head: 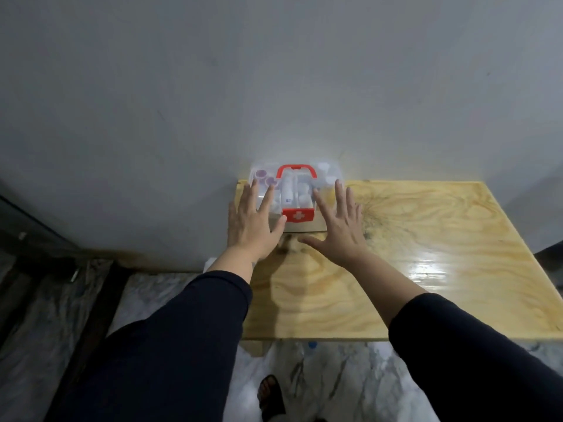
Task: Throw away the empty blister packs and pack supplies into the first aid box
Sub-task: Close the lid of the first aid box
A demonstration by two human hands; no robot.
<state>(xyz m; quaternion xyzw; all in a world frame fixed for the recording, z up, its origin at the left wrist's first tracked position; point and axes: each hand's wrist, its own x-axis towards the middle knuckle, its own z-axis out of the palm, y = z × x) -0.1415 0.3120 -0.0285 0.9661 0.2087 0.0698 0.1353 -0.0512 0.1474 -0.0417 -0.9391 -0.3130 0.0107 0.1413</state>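
The first aid box (297, 215) stands at the far left corner of the wooden table (426, 269), against the wall. It has a clear lid, a red handle (296, 169) and a red latch with a white cross. Small bottles and purple-capped containers show through the lid. My left hand (254, 222) is spread flat over the box's left side, fingers apart. My right hand (338, 226) is spread in front of the box's right side, holding nothing. No blister packs are in view.
A grey wall (274, 86) rises right behind the box. The table's left edge drops to a marbled floor (320, 376), where a foot in a dark sandal (271, 397) shows. A dark frame (36, 239) runs along the far left.
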